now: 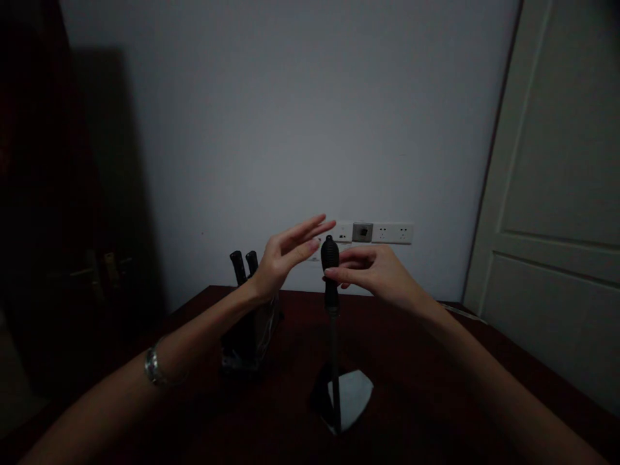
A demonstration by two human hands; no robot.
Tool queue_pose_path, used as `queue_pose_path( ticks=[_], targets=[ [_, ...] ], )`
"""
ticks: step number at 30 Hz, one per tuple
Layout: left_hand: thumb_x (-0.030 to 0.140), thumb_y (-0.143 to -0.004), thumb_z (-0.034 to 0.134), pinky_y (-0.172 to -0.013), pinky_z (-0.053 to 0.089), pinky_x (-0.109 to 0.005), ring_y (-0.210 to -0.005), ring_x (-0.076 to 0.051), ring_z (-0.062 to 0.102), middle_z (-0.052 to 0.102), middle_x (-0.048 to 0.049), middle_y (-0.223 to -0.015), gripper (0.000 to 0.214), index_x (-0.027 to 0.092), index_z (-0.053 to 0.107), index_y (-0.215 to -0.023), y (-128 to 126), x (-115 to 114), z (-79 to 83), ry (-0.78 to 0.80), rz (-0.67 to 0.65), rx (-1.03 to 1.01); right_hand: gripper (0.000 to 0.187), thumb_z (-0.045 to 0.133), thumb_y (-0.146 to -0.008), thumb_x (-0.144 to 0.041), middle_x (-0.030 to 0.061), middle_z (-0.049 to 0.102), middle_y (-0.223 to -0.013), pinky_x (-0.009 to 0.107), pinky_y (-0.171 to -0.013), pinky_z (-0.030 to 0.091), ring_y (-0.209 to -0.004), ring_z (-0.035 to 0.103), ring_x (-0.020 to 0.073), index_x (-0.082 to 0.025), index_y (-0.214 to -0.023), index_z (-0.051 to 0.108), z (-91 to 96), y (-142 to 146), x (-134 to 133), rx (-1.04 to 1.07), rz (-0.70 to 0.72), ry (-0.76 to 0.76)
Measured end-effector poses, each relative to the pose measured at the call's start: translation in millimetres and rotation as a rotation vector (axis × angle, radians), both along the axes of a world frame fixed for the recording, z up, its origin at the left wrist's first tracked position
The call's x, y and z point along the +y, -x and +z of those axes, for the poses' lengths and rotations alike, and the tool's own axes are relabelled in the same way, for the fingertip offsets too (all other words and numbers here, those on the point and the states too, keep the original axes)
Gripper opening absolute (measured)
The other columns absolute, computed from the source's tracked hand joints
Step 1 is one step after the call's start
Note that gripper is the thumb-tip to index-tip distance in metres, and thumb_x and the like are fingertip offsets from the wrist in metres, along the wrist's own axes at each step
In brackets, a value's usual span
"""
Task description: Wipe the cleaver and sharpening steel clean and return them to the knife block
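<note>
A honing steel [331, 274] with a black ribbed handle stands upright, its thin rod pointing down. My right hand [371, 268] pinches the handle from the right, thumb in front. My left hand [293, 252] is open, fingers stretched to the right just beside the handle's top, and it appears to hold nothing. The rod's lower end passes in front of a small white and black piece [354, 395] on the dark red table [411, 361]. Whether the tip touches the table I cannot tell.
Left of the steel, a dark knife block [245, 339] with black handles stands partly behind my left forearm. Sockets [392, 233] are set in the wall at the back. A pale door [552, 271] is at the right, and a thin pale strip [462, 312] lies near the table's back right edge.
</note>
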State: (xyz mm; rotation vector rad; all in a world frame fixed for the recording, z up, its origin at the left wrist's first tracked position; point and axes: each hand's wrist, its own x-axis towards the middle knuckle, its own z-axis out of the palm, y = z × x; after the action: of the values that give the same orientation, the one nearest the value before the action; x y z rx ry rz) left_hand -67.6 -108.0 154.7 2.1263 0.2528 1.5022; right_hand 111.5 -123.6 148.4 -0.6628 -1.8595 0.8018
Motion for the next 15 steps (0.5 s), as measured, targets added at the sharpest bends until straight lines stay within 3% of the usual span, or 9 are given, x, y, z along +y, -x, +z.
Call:
queue_pose_path(
  ticks=[4, 9, 12, 15],
  targets=[
    [0.031, -0.082, 0.048, -0.09, 0.042, -0.042, -0.11, -0.024, 0.055, 0.064, -0.0132, -0.11, 0.035, 0.013, 0.06, -0.11, 39.4, 19.5, 9.4, -0.082, 0.237, -0.247, 0.026, 0.075, -0.058, -0.034, 0.0089, 0.069, -0.073, 0.029, -0.057, 0.053, -0.065, 0.064, 0.0175, -0.013, -0.073, 0.07, 7.1, 10.5, 17.2, 0.019, -0.076, 0.08],
    [0.028, -0.077, 0.042, -0.08, 0.046, -0.035, -0.09, -0.02, 0.063, 0.069, -0.011, -0.091, 0.033, 0.011, 0.061, -0.096, 124.9, 70.2, 14.1, -0.085, 0.615, -0.592, 0.03, 0.079, -0.053, -0.033, 0.0081, 0.069, -0.068, 0.026, -0.055, 0.055, -0.057, 0.063, 0.0146, -0.013, -0.072, 0.069, 32.8, 22.7, 41.0, 0.055, -0.18, 0.084],
    [0.026, -0.072, 0.039, -0.076, 0.047, -0.032, -0.088, -0.02, 0.064, 0.068, -0.0123, -0.09, 0.034, 0.01, 0.06, -0.093, 185.6, 107.5, -4.5, 0.022, 0.861, -0.701, 0.032, 0.082, -0.049, -0.03, 0.0079, 0.068, -0.064, 0.024, -0.05, 0.055, -0.054, 0.063, 0.0145, -0.012, -0.071, 0.068, 52.0, 31.2, 55.1, 0.082, -0.223, 0.064],
    [0.027, -0.073, 0.031, -0.075, 0.047, -0.031, -0.089, -0.02, 0.062, 0.066, -0.0126, -0.092, 0.036, 0.012, 0.056, -0.095, 235.4, 135.5, -46.8, 0.312, 1.167, -0.602, 0.032, 0.083, -0.049, -0.029, 0.0087, 0.067, -0.062, 0.023, -0.049, 0.056, -0.054, 0.064, 0.0153, -0.01, -0.07, 0.068, 72.3, 40.6, 69.5, 0.096, -0.238, 0.011]
  ],
)
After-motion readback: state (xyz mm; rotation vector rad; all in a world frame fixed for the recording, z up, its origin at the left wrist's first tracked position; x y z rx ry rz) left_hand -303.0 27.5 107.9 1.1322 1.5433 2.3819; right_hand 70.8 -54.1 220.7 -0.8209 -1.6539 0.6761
